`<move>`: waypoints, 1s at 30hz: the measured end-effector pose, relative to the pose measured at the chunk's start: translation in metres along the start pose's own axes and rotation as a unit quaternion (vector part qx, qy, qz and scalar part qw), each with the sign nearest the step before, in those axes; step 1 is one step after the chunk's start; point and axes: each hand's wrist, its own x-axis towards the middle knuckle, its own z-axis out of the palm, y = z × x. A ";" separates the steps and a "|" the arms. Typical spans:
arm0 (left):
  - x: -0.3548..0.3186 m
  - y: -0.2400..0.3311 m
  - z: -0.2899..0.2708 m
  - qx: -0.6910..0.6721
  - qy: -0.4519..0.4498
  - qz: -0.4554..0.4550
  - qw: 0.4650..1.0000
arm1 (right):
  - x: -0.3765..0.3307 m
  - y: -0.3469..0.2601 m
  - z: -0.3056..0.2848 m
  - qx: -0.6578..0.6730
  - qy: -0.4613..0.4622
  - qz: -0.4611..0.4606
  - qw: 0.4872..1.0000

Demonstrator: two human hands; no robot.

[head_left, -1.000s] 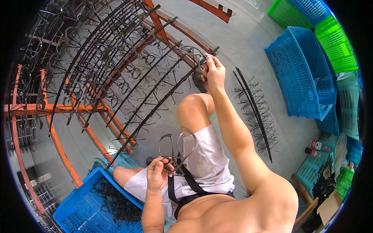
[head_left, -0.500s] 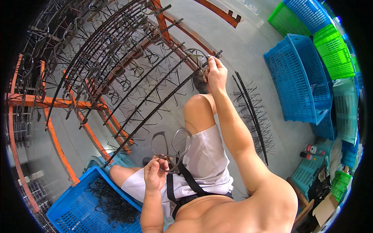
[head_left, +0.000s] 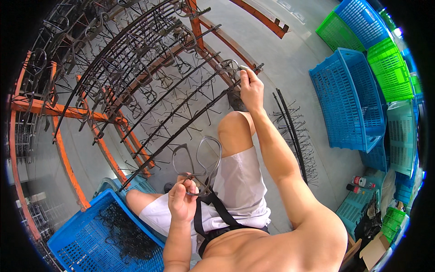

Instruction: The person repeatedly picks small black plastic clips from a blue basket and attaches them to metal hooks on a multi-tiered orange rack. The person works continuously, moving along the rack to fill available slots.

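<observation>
My left hand (head_left: 182, 201) is held over my lap and grips a few dark eyeglass frames (head_left: 198, 159) by their lower edges, the lens openings standing up. My right hand (head_left: 251, 89) is stretched forward and pinches another dark eyeglass frame (head_left: 228, 68) at the end of a black pronged rod (head_left: 181, 131) of the orange rack (head_left: 68, 158). Many more frames hang on the rack's rods further left. A blue crate (head_left: 86, 235) with a heap of dark frames sits by my left thigh.
Two loose black pronged rods (head_left: 292, 131) lie on the grey floor right of my knee. Stacked blue and green crates (head_left: 358, 95) line the right side. Small bottles (head_left: 362, 183) and a cardboard box (head_left: 376, 249) sit at the lower right.
My right hand stays at the rod's end with its frame. My left hand has shifted slightly with the frames it holds.
</observation>
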 end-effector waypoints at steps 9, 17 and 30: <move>0.011 -0.001 0.025 0.023 0.012 0.063 0.998 | -0.012 -0.024 -0.024 -0.128 0.010 -0.016 0.992; 0.025 -0.014 0.049 0.173 -0.006 0.103 0.979 | -0.094 -0.102 -0.078 -0.059 -0.335 -0.333 0.879; 0.054 -0.025 0.050 0.361 0.043 0.210 0.908 | -0.146 -0.124 -0.026 0.153 -0.301 0.064 0.939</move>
